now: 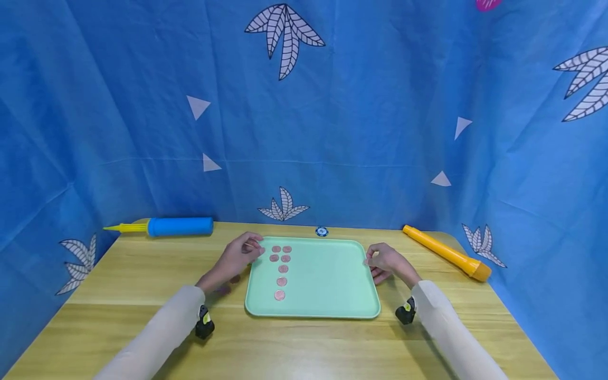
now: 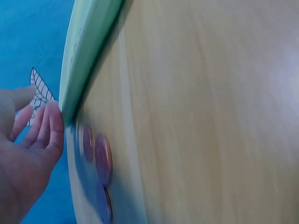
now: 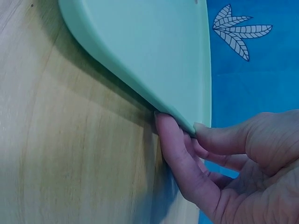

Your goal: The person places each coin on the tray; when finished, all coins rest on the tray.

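A mint green tray (image 1: 313, 315) lies in the middle of the wooden table (image 1: 304, 348), with several pink-copper coins (image 1: 282, 269) in a column along its left side. My left hand (image 1: 256, 249) is at the tray's far-left rim. In the left wrist view its fingers (image 2: 44, 121) lie fairly straight, with their tips against the tray's edge (image 2: 88, 42). A few more coins (image 2: 103, 158) lie on the table beside that hand. My right hand (image 1: 369, 259) pinches the tray's right rim (image 3: 140, 46), thumb (image 3: 224, 137) on top and fingers underneath.
A blue and yellow hand pump (image 1: 176, 226) lies at the back left, and an orange tube (image 1: 446, 253) at the back right. A small blue disc (image 1: 321, 231) sits just behind the tray. Blue patterned cloth encloses the table on three sides.
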`<state>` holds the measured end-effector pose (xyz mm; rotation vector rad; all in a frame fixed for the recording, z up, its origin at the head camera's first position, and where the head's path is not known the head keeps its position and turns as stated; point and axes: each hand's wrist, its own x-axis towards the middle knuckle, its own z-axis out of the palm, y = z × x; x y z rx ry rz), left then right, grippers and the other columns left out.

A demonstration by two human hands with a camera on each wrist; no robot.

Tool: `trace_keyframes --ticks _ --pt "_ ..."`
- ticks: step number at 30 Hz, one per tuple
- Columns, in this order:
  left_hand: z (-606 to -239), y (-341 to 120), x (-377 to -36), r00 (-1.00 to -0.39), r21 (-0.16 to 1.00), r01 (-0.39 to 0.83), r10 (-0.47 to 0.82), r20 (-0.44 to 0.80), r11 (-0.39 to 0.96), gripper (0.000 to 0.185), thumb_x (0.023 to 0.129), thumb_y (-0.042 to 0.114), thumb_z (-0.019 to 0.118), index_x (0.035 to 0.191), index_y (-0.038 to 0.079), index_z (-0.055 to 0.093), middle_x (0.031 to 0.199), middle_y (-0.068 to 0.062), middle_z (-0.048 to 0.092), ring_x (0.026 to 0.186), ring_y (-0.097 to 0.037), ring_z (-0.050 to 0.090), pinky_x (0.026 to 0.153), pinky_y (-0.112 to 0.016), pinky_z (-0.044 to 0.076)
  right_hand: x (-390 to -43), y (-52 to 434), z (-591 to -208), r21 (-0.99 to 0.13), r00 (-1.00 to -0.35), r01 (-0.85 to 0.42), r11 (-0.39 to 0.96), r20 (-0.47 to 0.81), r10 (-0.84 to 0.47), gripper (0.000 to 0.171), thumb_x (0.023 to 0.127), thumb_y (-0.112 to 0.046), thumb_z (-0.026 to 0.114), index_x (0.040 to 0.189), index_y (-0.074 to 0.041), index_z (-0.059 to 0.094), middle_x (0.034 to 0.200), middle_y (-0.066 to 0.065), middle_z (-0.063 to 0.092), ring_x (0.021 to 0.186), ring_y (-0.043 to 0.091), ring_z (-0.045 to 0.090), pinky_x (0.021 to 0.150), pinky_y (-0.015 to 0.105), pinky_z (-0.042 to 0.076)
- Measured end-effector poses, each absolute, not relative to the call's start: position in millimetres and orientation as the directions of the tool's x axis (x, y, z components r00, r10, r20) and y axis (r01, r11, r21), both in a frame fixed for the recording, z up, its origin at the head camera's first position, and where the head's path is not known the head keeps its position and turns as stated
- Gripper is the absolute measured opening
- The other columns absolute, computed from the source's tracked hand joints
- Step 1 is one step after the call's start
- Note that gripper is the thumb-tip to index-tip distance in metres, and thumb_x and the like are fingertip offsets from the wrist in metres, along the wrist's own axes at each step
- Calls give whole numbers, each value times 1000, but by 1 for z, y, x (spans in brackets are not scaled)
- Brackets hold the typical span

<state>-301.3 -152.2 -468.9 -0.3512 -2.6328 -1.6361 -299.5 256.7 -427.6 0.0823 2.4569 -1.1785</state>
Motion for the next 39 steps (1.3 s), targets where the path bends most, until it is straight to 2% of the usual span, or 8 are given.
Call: trace_keyframes --ticks 3,6,16,22,27,31,35,39 --pt "-468 -162 -297 -969 870 216 208 134 444 34 105 19 66 135 4 61 118 -12 67 111 -28 65 98 -43 55 -299 257 -429 -734 -913 221 642 -386 -128 10 105 -2 58 98 1 52 77 14 63 64 20 68 66 43 64" --pt "-466 -174 -293 -964 867 224 231 130 446 35 106 20 65 137 4 61 119 -12 68 111 -29 65 99 -46 55 -300 257 -429 -730 -917 220 647 -381 -118 10 105 -3 58 97 0 53 77 13 63 64 19 68 65 41 64" --pt "-457 -215 -283 -949 860 242 292 114 450 39 104 21 68 138 2 60 124 -15 67 114 -29 64 93 -36 54 -303 253 -431 -730 -920 207 651 -372 -124 9 105 -3 58 98 -1 54 78 12 63 65 19 69 63 40 64" --pt "-448 -236 -272 -883 874 251 469 31 416 51 102 19 70 145 -2 53 134 -23 61 122 -34 61 99 -30 53 -303 254 -433 -733 -919 204 649 -372 -131 10 105 -3 59 97 -1 54 77 12 63 64 19 68 63 40 64" --pt "-451 -243 -269 -822 863 264 568 -32 431 61 99 22 75 149 -1 49 140 -23 59 129 -40 57 106 -42 51 -298 265 -431 -729 -919 215 650 -376 -118 10 105 -3 58 98 1 53 77 12 63 63 19 67 62 40 63" --pt "-453 -256 -264 -814 822 284 577 -65 493 56 96 22 78 142 -1 56 137 -20 61 124 -35 58 103 -39 52 -297 266 -431 -730 -917 213 650 -379 -125 10 105 -3 58 98 1 53 79 12 63 64 19 67 63 41 64" --pt "-457 -266 -258 -809 793 321 585 -55 518 44 95 19 80 130 -1 63 124 -14 62 110 -25 57 93 -28 51 -299 262 -431 -735 -916 223 641 -382 -120 10 105 -3 58 97 -1 53 80 12 64 65 19 67 63 40 64" --pt "-462 -270 -253 -819 796 336 573 -17 504 33 94 17 80 121 2 66 113 -10 60 99 -19 53 84 -25 48 -300 259 -431 -738 -919 213 641 -373 -124 10 105 -3 59 97 -1 53 78 12 64 64 20 67 63 40 63"
